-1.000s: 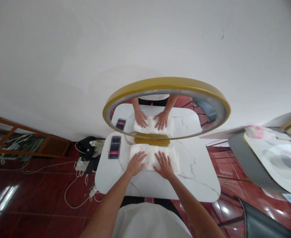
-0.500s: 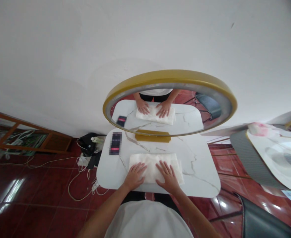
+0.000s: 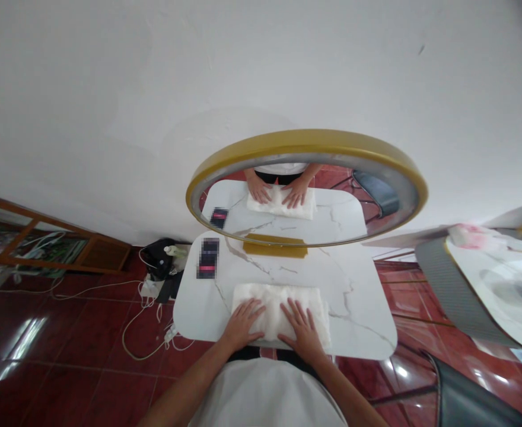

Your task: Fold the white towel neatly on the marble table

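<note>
A folded white towel lies near the front edge of a white marble-patterned table. On its left part rests my left hand, palm down with the fingers stretched out. My right hand lies flat on the right part, fingers spread and thumb pointing inward. Neither hand grips the cloth. Behind the towel stands a round gold-framed mirror on a gold base; both hands and the towel are reflected in it.
A dark, pixelated phone-like object lies at the table's left. Cables and a power strip are on the red floor beside a black bag. To the right stand a black chair and a second white table.
Both hands have drawn slightly toward me, and the towel has slid with them closer to the front edge. The camera view has shifted a little.
</note>
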Motion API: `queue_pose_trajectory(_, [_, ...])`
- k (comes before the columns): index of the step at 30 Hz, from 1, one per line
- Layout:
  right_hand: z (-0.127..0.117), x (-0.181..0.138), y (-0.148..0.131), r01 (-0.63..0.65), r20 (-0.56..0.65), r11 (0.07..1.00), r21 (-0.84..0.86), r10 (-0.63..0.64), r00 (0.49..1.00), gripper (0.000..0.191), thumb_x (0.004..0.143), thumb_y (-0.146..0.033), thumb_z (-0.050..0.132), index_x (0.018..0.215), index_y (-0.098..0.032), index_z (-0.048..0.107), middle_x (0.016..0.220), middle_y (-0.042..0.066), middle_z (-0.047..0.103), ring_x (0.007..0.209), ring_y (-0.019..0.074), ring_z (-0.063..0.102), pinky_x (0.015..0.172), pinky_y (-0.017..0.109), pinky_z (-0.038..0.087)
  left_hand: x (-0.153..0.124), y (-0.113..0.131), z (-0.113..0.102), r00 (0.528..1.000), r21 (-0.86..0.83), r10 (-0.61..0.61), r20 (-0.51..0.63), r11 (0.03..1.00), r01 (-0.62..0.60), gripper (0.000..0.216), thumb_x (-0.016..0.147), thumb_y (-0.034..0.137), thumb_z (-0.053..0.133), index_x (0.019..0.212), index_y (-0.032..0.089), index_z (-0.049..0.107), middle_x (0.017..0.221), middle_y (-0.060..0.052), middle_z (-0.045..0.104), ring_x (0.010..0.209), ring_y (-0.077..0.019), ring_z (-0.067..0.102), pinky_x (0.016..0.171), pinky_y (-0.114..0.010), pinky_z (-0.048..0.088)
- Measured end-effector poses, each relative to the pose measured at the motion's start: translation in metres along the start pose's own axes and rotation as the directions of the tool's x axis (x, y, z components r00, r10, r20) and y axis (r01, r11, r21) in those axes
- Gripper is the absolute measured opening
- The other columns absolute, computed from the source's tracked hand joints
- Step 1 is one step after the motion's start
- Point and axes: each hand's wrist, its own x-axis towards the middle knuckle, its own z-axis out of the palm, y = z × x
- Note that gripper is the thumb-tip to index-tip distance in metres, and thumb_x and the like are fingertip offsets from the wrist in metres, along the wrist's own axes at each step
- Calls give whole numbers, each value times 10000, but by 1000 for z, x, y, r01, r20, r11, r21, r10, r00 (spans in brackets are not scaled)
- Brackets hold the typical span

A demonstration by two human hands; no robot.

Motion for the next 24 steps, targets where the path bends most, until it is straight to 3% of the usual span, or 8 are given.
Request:
queue_pose_trajectory(5, [-3,29,5,-57,-62,998,-13,56,997,794,798,-623,461,1438,-351,76,1521,-7,71,1386,259,69,1089,512,90,25,-6,-3,998,36,-35,-51,999,36,763,796,616,488,1428,312,187,1488,-14,257,1366,-233,207,1104,-441,227])
queue_pose_trajectory(16, [-41,104,31,-41,-45,999,-25,40,998,792,796,-589,490,1430,-381,63,1524,-29,44,1386,240,67,1086,493,88,95,-41,-45,995,29,-96,-18,995,96,705,789,534,567,1395,356,255,1496,8,237,1367,-237,214,1096,-475,206])
queue_pose_trajectory(24, [-34,99,15,-101,-131,994,-49,94,987,835,783,-651,449,1444,-323,59,1525,8,27,1385,280,29,1074,542,46,101,-23,-25,967,44,-226,-116,972,232,763,703,622,603,1341,276,367,1451,-65,329,1349,-295,238,1086,-562,147])
